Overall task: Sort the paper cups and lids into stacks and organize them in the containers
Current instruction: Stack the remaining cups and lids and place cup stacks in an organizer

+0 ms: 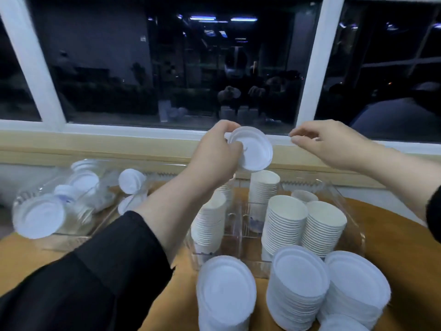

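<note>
My left hand [214, 151] is raised above the table and grips a single white lid [253, 150] by its left edge, tilted toward me. My right hand [327, 142] hovers just to the right of the lid, fingers pinched near each other with nothing in them. Below, a clear plastic container [346, 206] holds several stacks of white paper cups [286, 225]. In front of it stand three stacks of white lids [298, 285].
At the left another clear container [59, 211] lies with loose white lids [38, 218] in and around it. The wooden table [393, 235] curves away at the right. A window sill and dark window run along the back.
</note>
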The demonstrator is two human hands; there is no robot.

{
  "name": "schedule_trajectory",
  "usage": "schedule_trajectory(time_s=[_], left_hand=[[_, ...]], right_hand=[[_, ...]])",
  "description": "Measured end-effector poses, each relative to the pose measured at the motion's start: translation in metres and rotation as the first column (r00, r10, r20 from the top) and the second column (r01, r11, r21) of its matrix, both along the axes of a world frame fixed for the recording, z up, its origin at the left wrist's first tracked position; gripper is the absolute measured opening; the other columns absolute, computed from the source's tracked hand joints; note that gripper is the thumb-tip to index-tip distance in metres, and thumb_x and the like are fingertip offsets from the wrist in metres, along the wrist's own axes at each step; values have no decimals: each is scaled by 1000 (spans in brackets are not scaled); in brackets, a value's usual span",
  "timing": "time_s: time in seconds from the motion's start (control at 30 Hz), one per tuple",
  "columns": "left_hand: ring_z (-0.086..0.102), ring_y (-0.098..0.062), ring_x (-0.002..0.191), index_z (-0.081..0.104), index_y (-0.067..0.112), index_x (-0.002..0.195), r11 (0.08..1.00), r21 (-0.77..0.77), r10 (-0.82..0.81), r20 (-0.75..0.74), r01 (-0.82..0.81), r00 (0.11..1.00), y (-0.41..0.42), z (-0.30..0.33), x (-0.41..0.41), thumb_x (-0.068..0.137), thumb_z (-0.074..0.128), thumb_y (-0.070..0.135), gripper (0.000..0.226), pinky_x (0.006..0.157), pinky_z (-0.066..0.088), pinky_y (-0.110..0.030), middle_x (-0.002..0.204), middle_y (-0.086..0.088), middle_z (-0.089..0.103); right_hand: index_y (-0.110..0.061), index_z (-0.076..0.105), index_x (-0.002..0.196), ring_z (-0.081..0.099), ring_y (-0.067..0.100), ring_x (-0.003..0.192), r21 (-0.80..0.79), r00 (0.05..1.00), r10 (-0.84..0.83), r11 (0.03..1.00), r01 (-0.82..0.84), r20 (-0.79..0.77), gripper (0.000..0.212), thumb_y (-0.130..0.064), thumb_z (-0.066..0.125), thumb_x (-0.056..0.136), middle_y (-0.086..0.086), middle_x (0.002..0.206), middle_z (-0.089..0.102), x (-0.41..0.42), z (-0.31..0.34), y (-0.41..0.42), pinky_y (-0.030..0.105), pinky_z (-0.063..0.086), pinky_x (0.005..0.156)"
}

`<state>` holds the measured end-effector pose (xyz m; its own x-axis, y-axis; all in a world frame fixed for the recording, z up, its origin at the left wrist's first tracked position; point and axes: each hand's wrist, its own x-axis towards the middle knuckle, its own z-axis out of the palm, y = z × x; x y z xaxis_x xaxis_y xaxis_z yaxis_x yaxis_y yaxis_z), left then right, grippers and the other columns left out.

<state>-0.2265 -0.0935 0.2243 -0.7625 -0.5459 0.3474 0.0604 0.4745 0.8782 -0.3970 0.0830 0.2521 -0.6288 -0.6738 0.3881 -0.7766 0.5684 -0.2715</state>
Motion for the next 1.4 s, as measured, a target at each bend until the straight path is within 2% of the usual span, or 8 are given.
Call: schedule_trajectory(time_s=[0.27,0.5,0.6,0.7,0.9,1.07,1.2,1.4], left_hand=[[65,-27,74,58,28,112,855,423,397,-163,-300,903,-87,-37,178,98,48,14,22,39,51,-29,100,-1,62],[70,-27,84,71,22,103,768,497,516,-104,-405,850,-137,-128,264,92,60,16,17,59,60,-41,96,-4,73],[69,-12,89,73,23,102,771,454,535,-84,-446,840,-151,-157,278,93,61,16,17,76,56,-28,92,8,75],[64,4,81,71,22,100,773,437,541,-78,-459,837,-164,-177,281,92,62,9,17,64,44,-6,90,11,73],[63,4,73,66,31,102,736,545,505,-46,-402,862,-181,-190,279,93,64,20,15,53,41,-8,88,11,70],[65,4,72,65,31,117,701,623,468,-33,-348,883,-190,-197,276,93,64,23,26,56,46,-13,87,12,70],[71,-6,79,68,30,115,630,726,435,-34,-277,900,-190,-201,275,92,64,24,25,78,61,-38,85,14,74],[73,-26,79,69,29,100,572,788,456,-72,-229,887,-189,-197,276,85,64,25,16,75,60,-56,81,4,75]], right_hand=[[-39,68,107,59,-3,92,145,962,274,952,-269,-13,19,-49,57,95,-23,97,66,142,42,-113,30,48,83],[-28,61,127,61,11,109,509,918,397,793,-334,-16,38,-47,59,95,-13,122,65,216,4,-241,31,47,96],[-25,56,134,59,16,115,609,921,389,735,-297,-21,42,-45,57,97,-8,131,62,230,-22,-293,31,44,97],[-19,51,141,56,23,120,713,942,330,673,-196,-52,54,-46,60,95,-1,137,58,232,-52,-341,33,44,97],[-15,57,134,62,23,91,897,970,201,441,36,-138,54,-46,64,91,1,110,68,222,-114,-401,29,43,67],[-13,63,111,58,27,88,929,943,232,337,153,-240,30,-37,58,93,1,89,60,218,-157,-428,37,52,85],[-19,63,110,62,28,91,882,898,302,439,168,-321,20,-28,52,96,0,98,63,213,-171,-433,40,56,81],[-15,67,101,64,26,82,855,935,270,516,61,-229,20,-31,60,90,1,85,65,219,-160,-430,33,54,72]])
